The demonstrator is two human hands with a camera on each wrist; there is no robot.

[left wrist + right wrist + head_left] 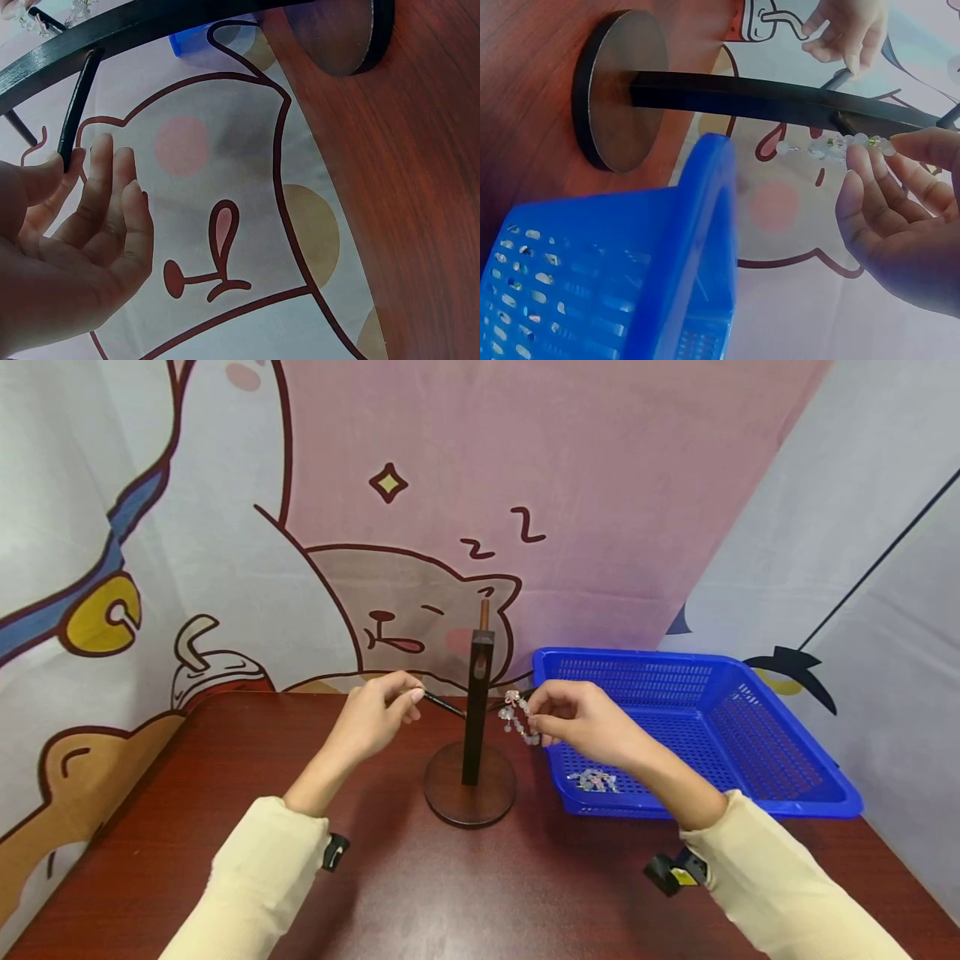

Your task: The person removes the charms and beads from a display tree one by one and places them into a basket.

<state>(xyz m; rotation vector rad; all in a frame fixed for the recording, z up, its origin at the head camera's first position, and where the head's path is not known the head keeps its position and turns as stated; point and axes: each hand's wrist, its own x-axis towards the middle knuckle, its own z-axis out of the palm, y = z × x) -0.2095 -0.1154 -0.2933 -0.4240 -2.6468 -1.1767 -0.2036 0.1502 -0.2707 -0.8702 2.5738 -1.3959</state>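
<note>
A dark wooden stand [477,718] with a round base and side pegs rises from the table. My left hand [379,714] pinches the end of its left peg [79,105] between thumb and forefinger, the other fingers loosely bent. On the other side, my right hand [581,718] pinches a beaded bracelet [521,718] of pale, clear beads with a pinkish charm. In the right wrist view the bracelet [832,145] hangs beside the stand's post, near a right-hand peg [844,124]; whether it touches that peg I cannot tell.
A blue plastic basket [787,735] stands on the right of the table, its left rim close to the stand. More beaded jewellery [594,780] lies in its near left corner. Behind the red-brown table [405,877] hangs a cartoon-printed cloth [615,510].
</note>
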